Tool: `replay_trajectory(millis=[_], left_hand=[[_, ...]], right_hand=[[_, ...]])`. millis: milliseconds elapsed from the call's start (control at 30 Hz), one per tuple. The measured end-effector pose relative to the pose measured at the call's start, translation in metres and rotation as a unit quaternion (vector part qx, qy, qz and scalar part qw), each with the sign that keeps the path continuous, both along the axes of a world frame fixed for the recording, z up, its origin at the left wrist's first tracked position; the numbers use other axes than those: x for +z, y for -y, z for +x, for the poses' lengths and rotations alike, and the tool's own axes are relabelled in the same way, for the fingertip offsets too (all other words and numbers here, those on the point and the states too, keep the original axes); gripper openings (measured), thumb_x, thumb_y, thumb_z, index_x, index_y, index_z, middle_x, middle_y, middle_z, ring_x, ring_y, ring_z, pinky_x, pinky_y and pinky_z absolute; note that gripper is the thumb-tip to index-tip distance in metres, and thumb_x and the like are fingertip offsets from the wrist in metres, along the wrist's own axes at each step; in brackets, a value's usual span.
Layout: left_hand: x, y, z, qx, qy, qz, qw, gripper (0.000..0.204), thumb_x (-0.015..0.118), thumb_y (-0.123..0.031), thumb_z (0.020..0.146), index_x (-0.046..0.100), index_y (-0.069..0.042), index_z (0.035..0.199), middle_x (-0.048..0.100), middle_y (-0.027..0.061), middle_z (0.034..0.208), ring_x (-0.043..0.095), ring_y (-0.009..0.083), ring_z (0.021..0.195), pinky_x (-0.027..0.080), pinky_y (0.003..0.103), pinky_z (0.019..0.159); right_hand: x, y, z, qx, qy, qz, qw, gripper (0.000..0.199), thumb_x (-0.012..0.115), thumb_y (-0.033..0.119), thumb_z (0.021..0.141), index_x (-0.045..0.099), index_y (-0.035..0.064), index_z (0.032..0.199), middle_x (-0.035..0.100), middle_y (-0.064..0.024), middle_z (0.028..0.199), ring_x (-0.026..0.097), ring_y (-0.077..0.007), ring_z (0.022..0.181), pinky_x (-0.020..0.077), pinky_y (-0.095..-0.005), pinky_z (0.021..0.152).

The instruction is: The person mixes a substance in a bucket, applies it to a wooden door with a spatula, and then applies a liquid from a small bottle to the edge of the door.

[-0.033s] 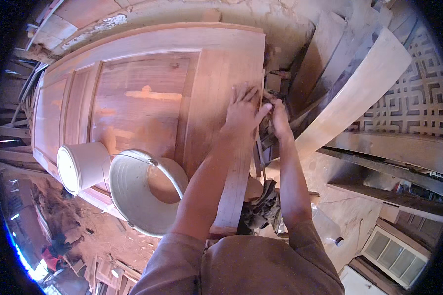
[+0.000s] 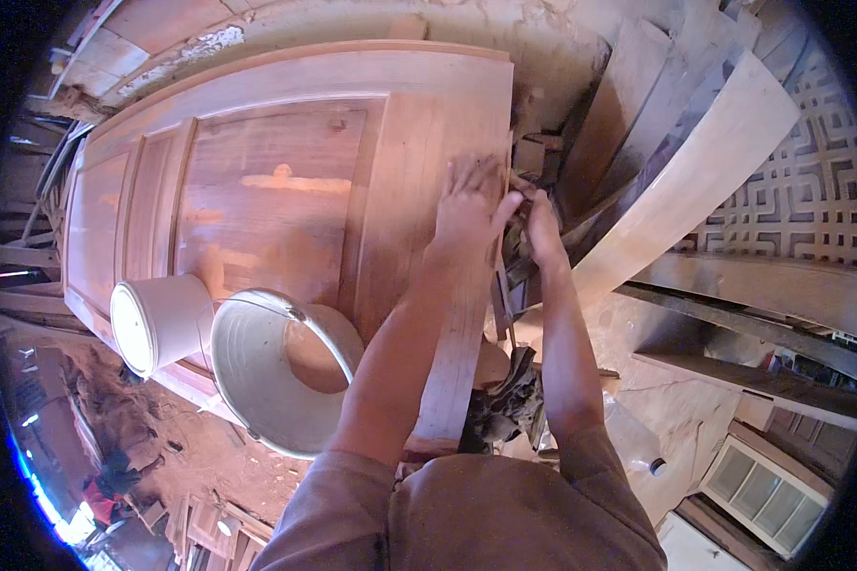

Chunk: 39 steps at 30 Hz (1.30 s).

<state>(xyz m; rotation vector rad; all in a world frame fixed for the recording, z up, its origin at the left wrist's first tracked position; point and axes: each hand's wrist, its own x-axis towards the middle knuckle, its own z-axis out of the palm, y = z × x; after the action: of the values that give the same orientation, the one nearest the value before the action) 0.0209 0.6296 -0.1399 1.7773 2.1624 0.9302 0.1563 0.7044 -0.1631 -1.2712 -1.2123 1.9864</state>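
Observation:
A wooden panel door [image 2: 419, 219] lies flat in front of me, with pale filler patches on its recessed panel. My left hand [image 2: 467, 214] rests on the bare wood by the door's right end, fingers stretched out and thumb pointing to the edge. Just past that edge my right hand [image 2: 541, 226] is closed, its fingers curled close to the left thumb. Whatever it grips, if anything, is too dark and small to make out. A white bucket [image 2: 248, 381] lies tipped with its mouth toward me, left of my left forearm, next to a lidded white tub [image 2: 176, 319].
A long pale board [image 2: 695, 167] leans at the right, before patterned openwork blocks [image 2: 790, 200]. A clear plastic bottle [image 2: 633, 438] lies by my right elbow. Dark rags [image 2: 505, 409] sit below the door's end. A white-framed window piece [image 2: 762, 490] stands lower right.
My left hand has shifted very slightly, its fingers lying flatter on the wood. The right hand stays almost in place at the door's edge.

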Motion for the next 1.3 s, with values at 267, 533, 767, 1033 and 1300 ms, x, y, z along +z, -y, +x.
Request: replay_trajectory(millis=[267,533,767,1033,1300], left_hand=[[-0.017,-0.008,0.015,-0.002,-0.055,0.024,0.998,0.086,0.051,-0.062,0.090,0.043,0.007,0.141,0.040,0.0264,0.149,0.034,0.0357,0.143,0.015,0.057,0.118],[-0.011,-0.022,0.010,-0.026,-0.073,0.040,0.996,0.092,0.050,-0.067,0.089,0.043,0.009,0.141,0.044,0.0251,0.147,0.037,0.0357,0.141,0.019,0.059,0.117],[-0.007,-0.037,-0.012,-0.052,-0.121,0.011,0.991,0.093,0.047,-0.070,0.089,0.047,0.009,0.138,0.046,0.0229,0.145,0.036,0.0358,0.141,0.017,0.058,0.118],[-0.018,-0.003,-0.004,-0.078,-0.106,-0.017,0.991,0.087,0.047,-0.067,0.090,0.053,0.006,0.135,0.049,0.0203,0.143,0.035,0.0376,0.141,0.015,0.058,0.119],[0.002,0.030,0.024,-0.060,-0.095,-0.024,0.993,0.078,0.046,-0.061,0.093,0.056,0.007,0.131,0.052,0.0219,0.140,0.037,0.0400,0.139,0.018,0.058,0.118]], right_hand=[[-0.040,-0.013,0.005,-0.016,-0.036,0.065,0.997,0.049,0.034,0.029,0.100,0.061,-0.0014,0.128,0.062,-0.0147,0.127,0.054,-0.0240,0.120,0.0356,-0.0325,0.108],[-0.033,-0.019,0.016,0.026,-0.035,0.011,0.999,0.050,0.033,0.028,0.102,0.052,-0.0001,0.138,0.056,-0.0112,0.133,0.051,-0.0192,0.124,0.0391,-0.0313,0.105],[-0.037,-0.011,0.007,0.010,0.050,0.055,0.997,0.052,0.025,0.030,0.104,0.055,0.0007,0.135,0.057,-0.0119,0.131,0.051,-0.0208,0.124,0.0416,-0.0350,0.105],[-0.011,-0.008,0.003,0.054,0.054,0.148,0.986,0.055,0.023,0.031,0.104,0.054,-0.0033,0.134,0.056,-0.0140,0.133,0.052,-0.0216,0.124,0.0400,-0.0346,0.107],[-0.004,-0.012,0.000,0.009,0.011,0.075,0.997,0.051,0.030,0.026,0.101,0.061,-0.0019,0.130,0.062,-0.0131,0.130,0.054,-0.0234,0.122,0.0370,-0.0338,0.108]])
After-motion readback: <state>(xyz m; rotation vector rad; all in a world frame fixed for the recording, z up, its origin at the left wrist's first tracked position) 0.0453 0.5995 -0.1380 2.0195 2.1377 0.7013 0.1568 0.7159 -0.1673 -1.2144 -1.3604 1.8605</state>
